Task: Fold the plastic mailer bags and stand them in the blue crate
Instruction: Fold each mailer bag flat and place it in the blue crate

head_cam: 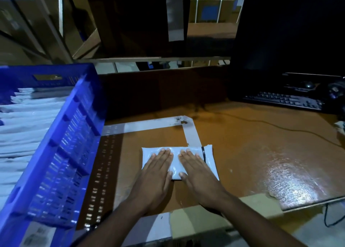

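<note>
**Head view: both palms flattening a folded mailer beside the crate**

Head camera showed my left hand (156, 169) and right hand (196, 169) lying flat, fingers straight and together, on the small folded white plastic mailer bag (175, 163). Neither hand gripped it; both only pressed. The bag lay on the glossy brown wooden table (252, 153), just right of the blue slatted plastic crate (61, 149), where a row of folded white mailers (28, 119) already stood on edge.

To do this step well, I judged I should push the air out from the middle toward the bag's black-striped end, then run my palms along the crease so it stayed thin enough to stand.

As for edges, the bag's far side touched the white tape strip (192, 134) marked on the table, and its near side sat back from the table's front edge. The crate's tall right wall rose close by my left wrist, so lifting the bag over it would need height. Right of the crate, past the bag, the tabletop ran open toward the black keyboard (285, 99) and dark monitor (287, 34), both well apart from my hands.
</note>
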`<action>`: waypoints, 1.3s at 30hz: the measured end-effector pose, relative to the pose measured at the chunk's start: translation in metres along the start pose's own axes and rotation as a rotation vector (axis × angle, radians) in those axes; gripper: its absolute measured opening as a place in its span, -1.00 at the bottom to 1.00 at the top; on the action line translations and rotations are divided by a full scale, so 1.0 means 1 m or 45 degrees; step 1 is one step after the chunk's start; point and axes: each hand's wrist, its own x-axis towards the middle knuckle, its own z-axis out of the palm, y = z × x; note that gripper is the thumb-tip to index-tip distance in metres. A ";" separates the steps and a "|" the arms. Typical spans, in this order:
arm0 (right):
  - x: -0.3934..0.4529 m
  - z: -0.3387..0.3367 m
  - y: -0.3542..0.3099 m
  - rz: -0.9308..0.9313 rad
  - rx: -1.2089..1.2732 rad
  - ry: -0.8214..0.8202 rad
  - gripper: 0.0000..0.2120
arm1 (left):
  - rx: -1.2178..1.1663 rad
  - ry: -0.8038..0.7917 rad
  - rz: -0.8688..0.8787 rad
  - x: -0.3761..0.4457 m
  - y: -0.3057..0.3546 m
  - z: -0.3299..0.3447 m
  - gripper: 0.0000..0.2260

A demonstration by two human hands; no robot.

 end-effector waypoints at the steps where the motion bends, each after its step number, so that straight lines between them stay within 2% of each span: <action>1: -0.002 0.002 0.001 -0.007 0.032 0.000 -0.17 | -0.017 -0.008 0.005 -0.001 0.000 0.000 -0.46; 4: -0.013 0.000 0.002 0.078 0.290 0.040 -0.31 | -0.123 -0.009 -0.009 -0.006 0.002 -0.003 -0.45; 6: -0.017 -0.009 0.002 0.131 0.433 0.126 -0.45 | -0.328 0.028 -0.095 -0.005 0.006 -0.014 -0.48; 8: -0.021 -0.015 0.004 0.148 0.236 0.240 -0.50 | -0.467 0.083 -0.216 -0.001 0.009 -0.026 -0.55; 10: -0.027 -0.011 0.011 0.181 -0.032 0.286 -0.46 | -0.306 0.077 -0.262 -0.003 0.008 -0.028 -0.53; 13: -0.032 -0.002 0.018 0.224 -0.138 0.156 -0.26 | -0.080 -0.035 -0.226 -0.008 -0.001 -0.017 -0.40; 17: -0.027 -0.004 0.022 0.211 -0.175 0.115 -0.25 | -0.095 -0.074 -0.199 -0.005 -0.012 -0.009 -0.27; 22: -0.035 -0.001 0.024 0.218 -0.221 0.159 -0.34 | -0.017 -0.040 -0.161 -0.012 -0.008 -0.008 -0.35; 26: -0.025 -0.012 0.020 0.220 -0.250 0.146 -0.28 | 0.040 -0.044 -0.157 -0.006 -0.007 -0.011 -0.33; 29: -0.024 -0.021 0.006 0.178 -0.164 0.319 -0.45 | 0.000 0.031 -0.188 -0.008 -0.001 -0.016 -0.42; 30: -0.023 -0.020 0.001 0.130 -0.073 0.351 -0.44 | -0.037 0.094 -0.207 -0.010 0.003 -0.019 -0.48; 33: -0.019 -0.012 -0.013 -0.031 0.107 0.234 -0.53 | -0.052 0.223 -0.125 -0.016 0.011 -0.021 -0.77; 35: -0.016 -0.004 -0.013 -0.056 0.107 0.229 -0.60 | -0.107 0.224 -0.107 -0.016 0.012 -0.019 -0.80; 39: -0.006 -0.004 -0.009 -0.041 0.056 0.227 -0.60 | -0.096 0.233 -0.126 -0.008 0.011 -0.018 -0.80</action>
